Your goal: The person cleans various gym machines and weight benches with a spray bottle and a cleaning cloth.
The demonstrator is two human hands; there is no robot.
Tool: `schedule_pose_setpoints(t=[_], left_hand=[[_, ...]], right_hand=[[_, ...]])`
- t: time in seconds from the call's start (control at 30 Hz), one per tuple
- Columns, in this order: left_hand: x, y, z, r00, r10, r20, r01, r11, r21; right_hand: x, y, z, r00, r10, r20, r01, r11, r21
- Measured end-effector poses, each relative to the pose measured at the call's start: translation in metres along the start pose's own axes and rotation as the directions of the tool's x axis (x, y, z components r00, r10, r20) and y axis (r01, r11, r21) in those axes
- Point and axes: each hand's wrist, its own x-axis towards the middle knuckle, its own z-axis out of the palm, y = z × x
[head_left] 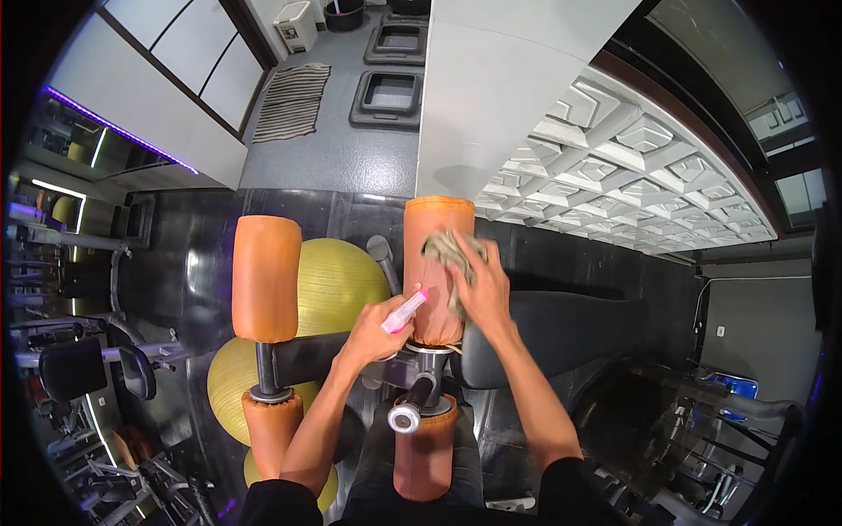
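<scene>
My right hand [485,287] is closed on a crumpled greenish-grey cloth [449,252], which presses against the upright orange padded roller [438,215] in front of me. Wrapped round a spray bottle with a white and pink spray head [405,313] is my left hand [372,331], just left of the same roller; the bottle's body is mostly hidden by the fingers. Below the roller, a metal bar end [404,419] points toward me. A lower orange roller [424,460] sits between my legs.
Another pair of orange rollers [267,280] stands at left, beside yellow exercise balls [338,285]. A black padded bench [548,337] extends right. Gym machines [83,368] line the left side. Beyond are a white wall [478,96], a striped mat [292,103] and black trays [387,99].
</scene>
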Motion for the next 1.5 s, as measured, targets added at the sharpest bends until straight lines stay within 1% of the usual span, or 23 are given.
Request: schedule_pose_setpoints(t=[0.07,0.13,0.23,0.27,0.33,0.4,0.47,0.57,0.63,0.67,0.73,0.8,0.83,0.87,0.93,1.03,1.07,1.1,1.17,1.23,1.37,1.47,1.5], left_hand=[[0.000,-0.001,0.000,0.999,-0.032,-0.009,0.032,0.999,-0.016],[0.000,-0.001,0.000,0.998,0.043,-0.037,-0.043,0.999,-0.005],[-0.001,-0.001,-0.001,0.999,0.001,-0.038,-0.001,1.000,0.007],[-0.001,0.001,-0.004,0.999,0.002,-0.033,-0.001,1.000,0.009],[0.001,0.007,-0.010,0.999,-0.043,-0.007,0.044,0.998,0.041],[0.003,0.002,-0.011,0.999,-0.034,0.000,0.034,0.999,0.006],[0.006,-0.003,-0.012,1.000,-0.023,0.003,0.023,0.999,-0.032],[0.009,-0.005,-0.014,1.000,-0.008,0.023,0.009,0.999,-0.053],[0.010,-0.003,-0.017,0.991,-0.118,0.060,0.120,0.992,-0.033],[0.010,-0.005,-0.017,0.991,-0.114,0.062,0.117,0.993,-0.032],[0.010,-0.012,-0.015,0.991,-0.123,0.057,0.125,0.992,-0.030],[0.009,-0.016,-0.013,0.993,-0.110,0.049,0.112,0.993,-0.030],[0.009,-0.018,-0.013,0.994,-0.097,0.041,0.098,0.995,-0.031],[0.008,-0.020,-0.013,0.994,-0.098,0.037,0.099,0.995,-0.028],[0.007,-0.022,-0.014,0.993,-0.108,0.042,0.109,0.994,-0.020],[0.007,-0.026,-0.015,0.996,-0.069,0.055,0.070,0.998,-0.009],[0.006,-0.026,-0.015,0.996,-0.067,0.056,0.068,0.998,-0.012],[0.006,-0.025,-0.016,0.993,-0.098,0.058,0.101,0.994,-0.045],[0.005,-0.025,-0.015,0.990,-0.129,0.054,0.132,0.988,-0.077],[0.004,-0.032,-0.013,0.996,-0.059,-0.061,0.048,0.983,-0.180],[0.003,-0.005,-0.009,0.999,0.001,-0.048,-0.012,0.972,-0.234],[0.009,0.005,-0.006,0.999,0.025,-0.025,-0.031,0.966,-0.257],[0.011,0.004,-0.004,0.995,0.082,-0.050,-0.092,0.969,-0.227]], right_hand=[[0.036,-0.003,0.004,1.000,-0.020,-0.009,0.020,0.999,-0.035],[0.061,-0.008,0.006,0.997,-0.060,-0.055,0.052,0.989,-0.138],[0.066,-0.013,0.011,0.999,-0.034,-0.039,0.030,0.993,-0.113],[0.059,-0.014,0.009,0.999,-0.030,-0.042,0.025,0.993,-0.113],[0.026,-0.023,0.003,0.998,-0.027,0.054,0.033,0.993,-0.115],[-0.018,-0.021,0.003,0.997,-0.059,0.054,0.062,0.996,-0.063],[-0.062,-0.019,0.000,0.996,-0.078,0.035,0.081,0.994,-0.069],[-0.110,-0.014,-0.011,0.995,-0.021,0.095,0.026,0.998,-0.054],[-0.123,-0.010,-0.017,0.970,-0.107,0.218,0.124,0.990,-0.069],[-0.120,-0.006,-0.016,0.971,-0.106,0.214,0.124,0.990,-0.071],[-0.101,0.004,-0.012,0.968,-0.175,0.179,0.207,0.962,-0.180],[-0.064,0.012,-0.001,0.977,-0.204,0.063,0.210,0.971,-0.111],[-0.039,0.009,0.001,0.987,-0.154,0.037,0.158,0.976,-0.148],[-0.014,0.012,0.005,0.994,-0.112,-0.003,0.112,0.992,-0.062],[0.033,0.008,0.006,0.998,-0.038,-0.041,0.037,0.999,-0.017],[0.047,0.006,0.011,0.996,-0.036,-0.083,0.037,0.999,0.010],[0.046,0.005,0.012,0.993,-0.055,-0.108,0.057,0.998,0.014],[0.034,0.003,0.012,0.997,-0.028,-0.073,0.028,1.000,-0.003],[0.001,0.001,0.014,0.997,-0.069,-0.045,0.071,0.997,0.043],[-0.037,-0.005,0.013,0.999,-0.037,-0.021,0.039,0.994,0.098],[-0.094,-0.001,0.013,0.999,0.014,-0.049,-0.004,0.982,0.189],[-0.103,-0.002,0.009,0.999,0.019,-0.041,-0.010,0.978,0.210],[-0.102,-0.002,0.008,1.000,-0.014,-0.020,0.018,0.979,0.201]])
